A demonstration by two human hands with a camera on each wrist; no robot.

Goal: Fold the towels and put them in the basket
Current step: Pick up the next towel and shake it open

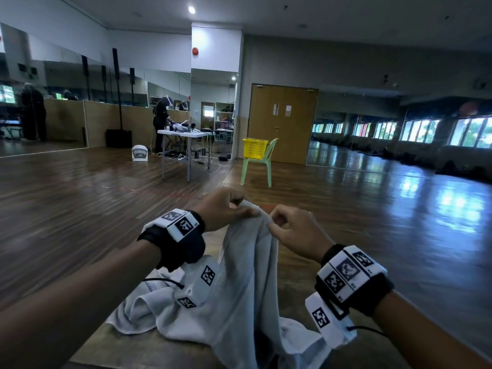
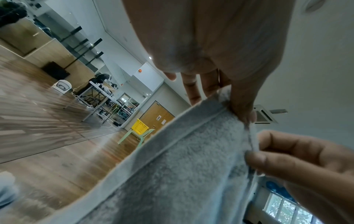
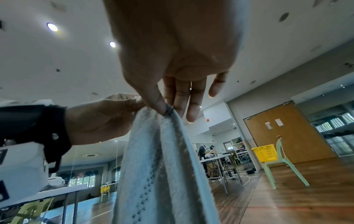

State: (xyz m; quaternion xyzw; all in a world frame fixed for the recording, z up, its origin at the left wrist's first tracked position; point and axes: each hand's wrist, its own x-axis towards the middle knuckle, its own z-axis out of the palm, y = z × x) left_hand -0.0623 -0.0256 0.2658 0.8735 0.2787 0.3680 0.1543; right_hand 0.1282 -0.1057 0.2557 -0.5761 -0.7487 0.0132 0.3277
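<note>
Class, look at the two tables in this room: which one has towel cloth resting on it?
The near wooden table below the hands: the pale grey towel trails onto it. The white folding table across the floor holds only equipment.

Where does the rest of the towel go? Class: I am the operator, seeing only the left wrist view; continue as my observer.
Observer: The towel trails down onto a wooden table, its lower part crumpled there.
Operator: Does it hang flat?
Observer: No. The right wrist view shows it bunched in lengthwise folds below the right hand, which pinches its top edge beside the left hand.
</note>
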